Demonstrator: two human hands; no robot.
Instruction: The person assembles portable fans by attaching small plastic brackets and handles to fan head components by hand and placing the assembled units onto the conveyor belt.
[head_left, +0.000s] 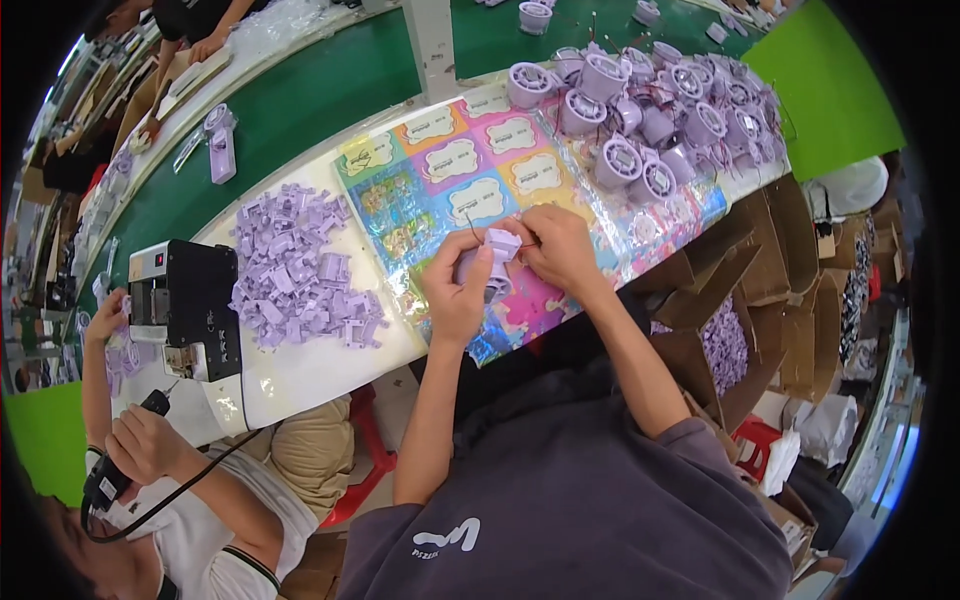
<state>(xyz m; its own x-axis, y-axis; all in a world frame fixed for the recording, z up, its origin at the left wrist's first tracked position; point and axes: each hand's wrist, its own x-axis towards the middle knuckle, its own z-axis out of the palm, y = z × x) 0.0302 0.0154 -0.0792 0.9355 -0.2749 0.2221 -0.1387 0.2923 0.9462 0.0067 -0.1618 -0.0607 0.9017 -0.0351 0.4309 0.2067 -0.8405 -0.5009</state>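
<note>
A light-purple plastic housing [501, 243] is held above the colourful printed mat [545, 300] on the table. My left hand [456, 292] is closed around it, with the thumb along its near side. My right hand [562, 250] has its fingers pinched together at the housing's right upper edge. What lies between those fingers is too small to make out. A thin dark wire shows by the left fingers, and more wire by the right ones.
Wired purple round housings [655, 120] are heaped at the far right. Small purple parts [290, 265] lie in a pile at left, beside a black machine [190, 310]. A co-worker's hand [150, 440] grips an electric screwdriver. Cardboard boxes [790, 290] stand at right; a green conveyor [310, 100] runs behind.
</note>
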